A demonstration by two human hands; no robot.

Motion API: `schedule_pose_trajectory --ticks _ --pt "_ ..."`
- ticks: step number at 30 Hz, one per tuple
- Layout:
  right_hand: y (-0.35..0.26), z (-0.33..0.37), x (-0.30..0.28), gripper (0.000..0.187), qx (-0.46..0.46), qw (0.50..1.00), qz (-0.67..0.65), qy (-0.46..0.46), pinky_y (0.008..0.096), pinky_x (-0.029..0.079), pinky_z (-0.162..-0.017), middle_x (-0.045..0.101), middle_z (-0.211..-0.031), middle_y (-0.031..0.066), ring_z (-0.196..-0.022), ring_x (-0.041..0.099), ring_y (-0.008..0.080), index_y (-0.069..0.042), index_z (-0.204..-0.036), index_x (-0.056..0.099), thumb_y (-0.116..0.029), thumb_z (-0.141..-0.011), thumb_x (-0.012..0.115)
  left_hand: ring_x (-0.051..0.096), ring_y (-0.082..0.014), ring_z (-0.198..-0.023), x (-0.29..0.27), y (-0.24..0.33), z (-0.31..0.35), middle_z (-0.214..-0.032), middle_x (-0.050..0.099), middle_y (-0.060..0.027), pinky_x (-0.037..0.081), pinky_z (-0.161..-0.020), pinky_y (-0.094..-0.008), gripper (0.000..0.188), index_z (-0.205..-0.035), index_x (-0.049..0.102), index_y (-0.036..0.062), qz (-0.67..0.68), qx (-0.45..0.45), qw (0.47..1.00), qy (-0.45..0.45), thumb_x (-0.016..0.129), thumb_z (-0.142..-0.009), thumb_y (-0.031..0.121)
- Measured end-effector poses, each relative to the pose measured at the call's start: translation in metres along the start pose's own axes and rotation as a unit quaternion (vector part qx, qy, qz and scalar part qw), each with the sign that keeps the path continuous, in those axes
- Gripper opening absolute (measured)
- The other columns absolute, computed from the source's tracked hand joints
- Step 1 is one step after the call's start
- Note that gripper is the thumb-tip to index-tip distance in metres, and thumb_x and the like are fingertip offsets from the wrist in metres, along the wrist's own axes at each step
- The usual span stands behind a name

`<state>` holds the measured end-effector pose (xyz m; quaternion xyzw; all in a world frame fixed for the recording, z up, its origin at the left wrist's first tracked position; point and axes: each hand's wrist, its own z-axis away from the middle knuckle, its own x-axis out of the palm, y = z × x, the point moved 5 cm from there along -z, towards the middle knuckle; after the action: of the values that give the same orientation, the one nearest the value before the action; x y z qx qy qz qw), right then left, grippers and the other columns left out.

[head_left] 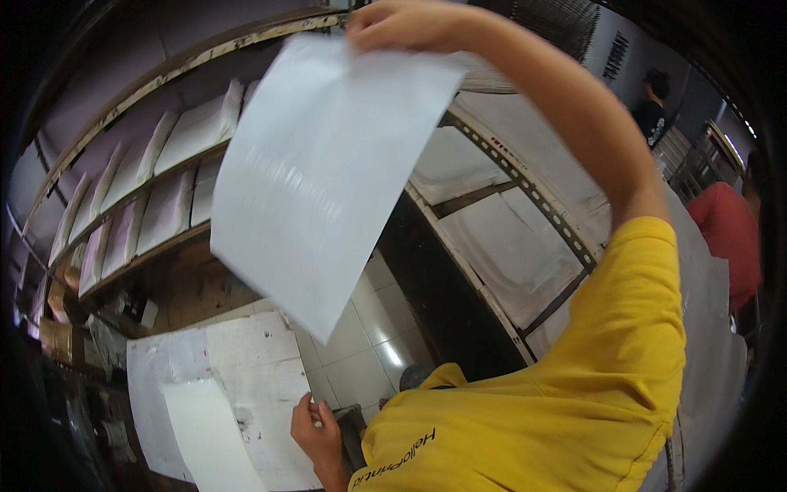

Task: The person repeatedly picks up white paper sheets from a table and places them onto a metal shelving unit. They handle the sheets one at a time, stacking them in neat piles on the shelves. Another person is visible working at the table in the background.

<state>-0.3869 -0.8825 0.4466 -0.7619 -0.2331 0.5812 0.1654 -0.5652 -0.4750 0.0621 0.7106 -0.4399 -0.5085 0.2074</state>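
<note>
My right hand (384, 26) is raised at the top of the view, its fingers closed on the upper edge of a large white sheet (287, 164). The sheet hangs down at a slant, slightly curved and with a sheen, one corner pointing low. My left hand (316, 430) is down beside the white board-topped table (258, 344), fingers loosely bent and apart, with nothing visible in it. A stack of blank white paper (205, 435) lies on that stained tabletop, to the left of my left hand.
Wooden shelves (156, 184) at the left hold several stacks of paper. A metal-edged rack (508, 246) with pale flat panels stands to the right. Tiled floor (369, 320) shows between. A person in black (652, 111) and another in red (725, 238) are at far right.
</note>
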Motion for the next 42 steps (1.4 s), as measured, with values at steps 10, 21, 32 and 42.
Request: schedule_pose_trajectory --ticks 10,21,32,42 --pt "0.209 0.283 -0.297 0.031 0.287 0.896 0.008 0.338 0.0366 0.048 -0.072 0.065 -0.093 0.008 -0.081 0.062 0.017 -0.004 -0.103 0.067 -0.029 -0.086 0.065 0.056 -0.0224 -0.056 0.027 -0.027 -0.004 -0.073 0.06 -0.013 0.046 -0.054 -0.0342 0.023 -0.105 0.063 -0.0084 -0.024 -0.009 0.997 -0.068 0.066 -0.085 0.002" --pt "0.324 0.466 -0.296 0.014 0.565 0.654 0.122 0.488 0.0318 0.029 -0.036 0.054 -0.057 0.0081 -0.044 0.049 0.0148 -0.001 -0.07 0.058 -0.007 -0.081 0.062 0.058 -0.0256 -0.058 0.053 -0.014 -0.031 -0.072 0.061 -0.0148 0.046 -0.055 -0.0358 0.021 -0.103 0.065 -0.0069 -0.013 -0.019 0.991 -0.135 0.065 -0.086 0.005" --pt "0.324 0.473 -0.292 0.02 0.549 0.7 0.257 0.377 0.0434 0.041 -0.039 0.062 -0.068 0.0183 -0.052 0.06 0.0262 0.009 -0.091 0.058 -0.007 -0.079 0.06 0.067 -0.0409 -0.089 0.058 0.001 -0.003 -0.098 0.068 -0.0279 0.053 -0.078 -0.0434 0.033 -0.116 0.065 -0.0022 -0.035 -0.086 0.973 -0.211 0.057 -0.096 0.023" --pt "0.338 0.488 -0.293 0.038 0.609 0.595 0.454 0.263 0.0432 0.049 -0.098 0.066 -0.124 0.0179 -0.119 0.06 0.0356 -0.003 -0.119 0.068 -0.02 -0.086 0.06 0.066 -0.0417 -0.097 0.053 0.005 0.011 -0.106 0.067 -0.0282 0.052 -0.085 -0.0442 0.034 -0.116 0.065 -0.0033 -0.041 -0.09 0.972 -0.212 0.056 -0.097 0.024"
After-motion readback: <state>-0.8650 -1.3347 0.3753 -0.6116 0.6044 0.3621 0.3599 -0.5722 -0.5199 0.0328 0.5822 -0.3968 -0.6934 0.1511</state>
